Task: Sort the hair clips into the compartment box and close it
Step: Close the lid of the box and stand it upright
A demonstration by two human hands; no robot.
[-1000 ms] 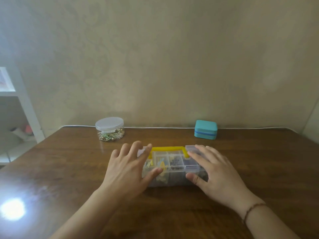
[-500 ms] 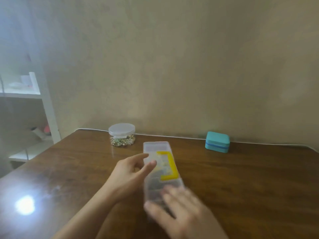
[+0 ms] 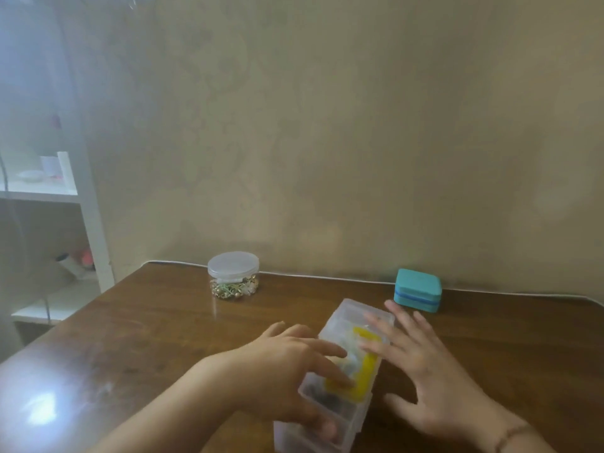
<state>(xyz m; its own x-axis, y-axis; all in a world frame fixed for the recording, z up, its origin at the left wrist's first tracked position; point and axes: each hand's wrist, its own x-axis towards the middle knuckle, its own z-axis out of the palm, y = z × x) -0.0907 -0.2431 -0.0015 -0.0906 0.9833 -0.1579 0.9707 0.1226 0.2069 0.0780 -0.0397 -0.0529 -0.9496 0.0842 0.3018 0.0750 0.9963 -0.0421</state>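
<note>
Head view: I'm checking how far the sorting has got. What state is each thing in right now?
compartment box: lid closed, lying flat on the table, turned lengthwise away from the person
left hand: fingers on the lid, thumb at the near end
right hand: open, fingers spread at the box's right side
round jar: lid on, upright
teal case: closed

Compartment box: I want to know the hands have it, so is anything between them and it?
Nothing visible. The left hand lies on the compartment box lid, and the right hand has fingers over its far end.
</note>
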